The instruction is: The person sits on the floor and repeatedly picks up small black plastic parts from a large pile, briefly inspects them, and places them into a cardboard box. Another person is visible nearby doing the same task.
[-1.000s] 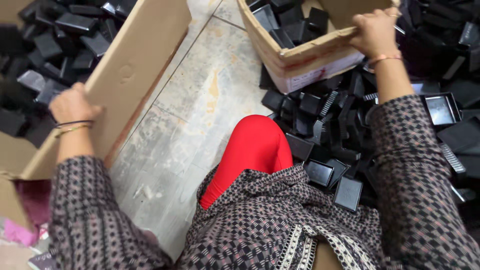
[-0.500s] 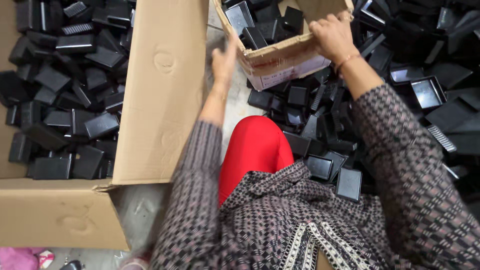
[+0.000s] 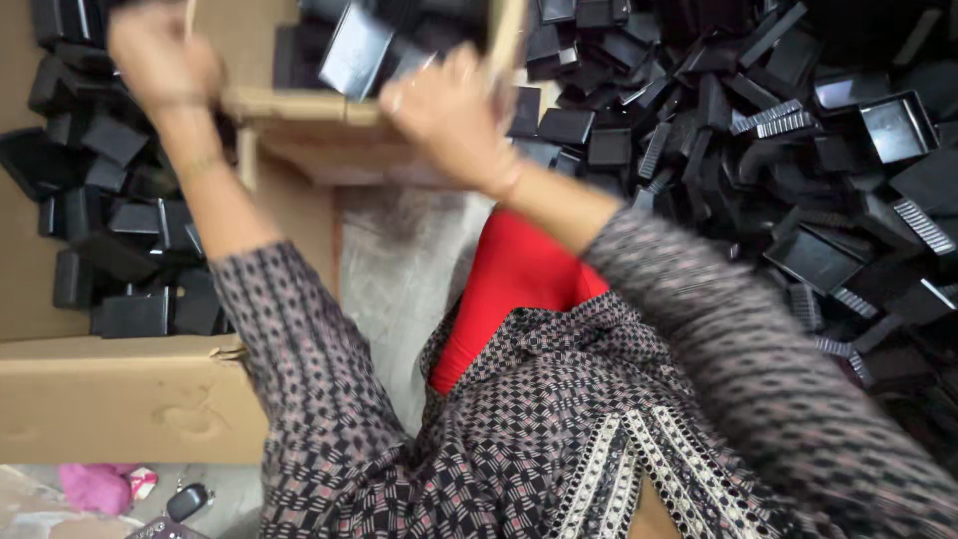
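Observation:
Both my hands grip a small cardboard box (image 3: 329,140) holding black plastic parts, raised and tilted over the big cardboard box (image 3: 130,399) at the left. My left hand (image 3: 165,60) clasps its left rim. My right hand (image 3: 449,115) clasps its right rim. The image is blurred by motion. The big box is filled with several black plastic trays (image 3: 110,220). My red-clad knee (image 3: 509,279) lies below the small box.
A large heap of black plastic trays and ridged pieces (image 3: 798,180) covers the floor at the right. A strip of pale floor (image 3: 399,289) runs between the big box and my knee. A pink cloth (image 3: 95,486) and a dark key fob (image 3: 188,501) lie at the bottom left.
The small box has been lifted off the floor and swung left toward the big box. My left hand went from the big box's flap to the small box's rim.

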Tool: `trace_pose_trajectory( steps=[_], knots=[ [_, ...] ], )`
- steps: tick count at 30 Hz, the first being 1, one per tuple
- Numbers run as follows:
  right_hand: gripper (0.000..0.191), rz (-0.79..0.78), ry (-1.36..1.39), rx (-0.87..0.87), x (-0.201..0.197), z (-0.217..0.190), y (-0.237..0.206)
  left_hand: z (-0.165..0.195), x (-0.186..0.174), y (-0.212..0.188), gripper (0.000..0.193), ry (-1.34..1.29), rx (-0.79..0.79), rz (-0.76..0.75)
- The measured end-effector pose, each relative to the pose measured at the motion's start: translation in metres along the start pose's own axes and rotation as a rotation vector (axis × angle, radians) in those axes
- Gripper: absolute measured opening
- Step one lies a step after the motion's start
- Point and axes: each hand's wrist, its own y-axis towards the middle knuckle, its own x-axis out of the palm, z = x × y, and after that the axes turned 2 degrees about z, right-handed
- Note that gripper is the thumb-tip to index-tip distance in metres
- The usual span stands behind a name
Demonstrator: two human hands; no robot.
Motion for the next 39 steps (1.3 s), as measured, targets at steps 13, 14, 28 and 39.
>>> trace_pose_trajectory(
  steps=[13, 14, 28, 39],
  knots=[
    [0.035, -0.477, 0.019, 0.022, -0.010, 0.058, -0.101, 0.065, 0.035, -0.183, 0.069, 1.366, 0.349, 0.388],
    [0.030, -0.507, 0.047, 0.019, -0.019, 0.062, -0.098, 0.058, 0.029, -0.184, 0.064, 1.305, 0.081, 0.196],
    [0.016, -0.438, -0.047, 0.330, 0.003, 0.066, -0.165, 0.035, 0.180, -0.211, 0.054, 0.368, 0.262, -0.097],
    [0.031, -0.213, 0.041, 0.727, -0.103, 0.194, -0.259, 0.114, 0.411, -0.319, 0.033, -0.330, 0.123, -0.445]
  ],
)
